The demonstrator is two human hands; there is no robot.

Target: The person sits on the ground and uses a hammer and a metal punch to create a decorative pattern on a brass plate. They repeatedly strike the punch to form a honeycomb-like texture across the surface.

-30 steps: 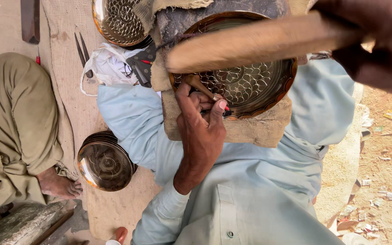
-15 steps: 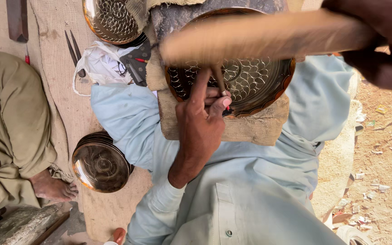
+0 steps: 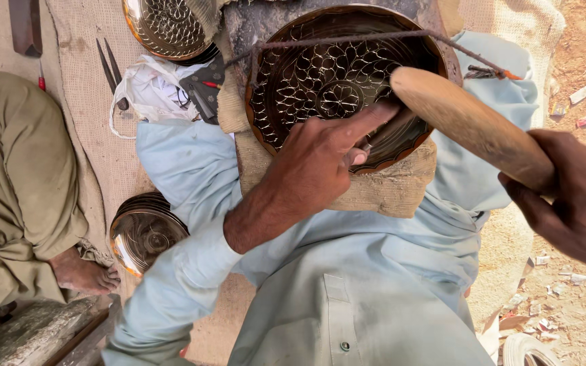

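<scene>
Pale blue cloth fills the nearest part of my view, the shirt and lap (image 3: 374,298) of the person I am watching through. From it my left hand (image 3: 313,169) reaches forward, forefinger stretched out over the rim of the engraved brass bowl (image 3: 334,81), the other fingers curled on a small tool whose tip barely shows against the metal; that grip is closed, though the tool itself is mostly hidden. At the right edge my right hand (image 3: 571,203) has its grip wrapped tight round the handle of a wooden mallet (image 3: 469,125), whose rounded head hangs over the bowl's right side, just above the left forefinger. The bowl lies tilted on a burlap-covered block (image 3: 388,193) between the knees, with a bent rusty rod (image 3: 374,37) crossing its upper part. Left of the knee a stack of brass dishes (image 3: 145,234) sits on the sacking mat (image 3: 83,68), beside another person's bare foot (image 3: 83,274). Farther off lie a white plastic bag (image 3: 150,95), scissors (image 3: 111,68) and a second patterned brass bowl (image 3: 167,27).
</scene>
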